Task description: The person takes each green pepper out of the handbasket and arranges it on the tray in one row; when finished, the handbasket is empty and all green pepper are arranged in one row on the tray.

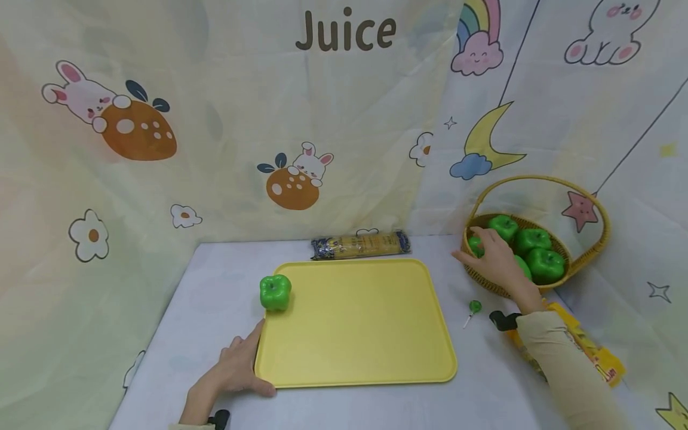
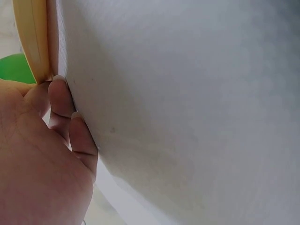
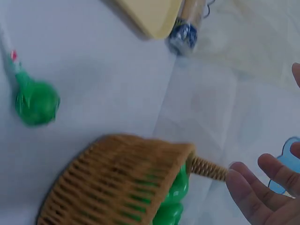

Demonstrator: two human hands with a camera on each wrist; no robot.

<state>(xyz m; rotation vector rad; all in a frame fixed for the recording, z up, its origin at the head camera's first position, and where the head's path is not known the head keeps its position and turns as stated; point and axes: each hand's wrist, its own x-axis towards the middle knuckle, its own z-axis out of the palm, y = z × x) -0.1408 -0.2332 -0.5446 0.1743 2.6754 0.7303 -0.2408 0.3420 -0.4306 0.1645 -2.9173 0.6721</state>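
A yellow tray point(image 1: 355, 322) lies on the white table, with a green bell pepper point(image 1: 276, 292) over its far left corner. My left hand point(image 1: 233, 364) rests at the near left corner of the tray, index finger along the left rim and thumb by the front rim. In the left wrist view, the fingertips point(image 2: 61, 96) are beside the tray's edge. A wicker basket point(image 1: 561, 280) holds several green bell peppers point(image 1: 545, 266). Over its left side reaches my right hand point(image 1: 497, 260), its fingers spread and apart from the peppers in the right wrist view.
A green lollipop point(image 1: 475, 306) lies between tray and basket. Behind the tray is a long noodle-like packet point(image 1: 360, 245). A yellow bag point(image 1: 602, 358) lies partly beneath my right forearm. The basket's tall handle point(image 1: 604, 221) arches above it, near a printed cloth backdrop point(image 1: 355, 119).
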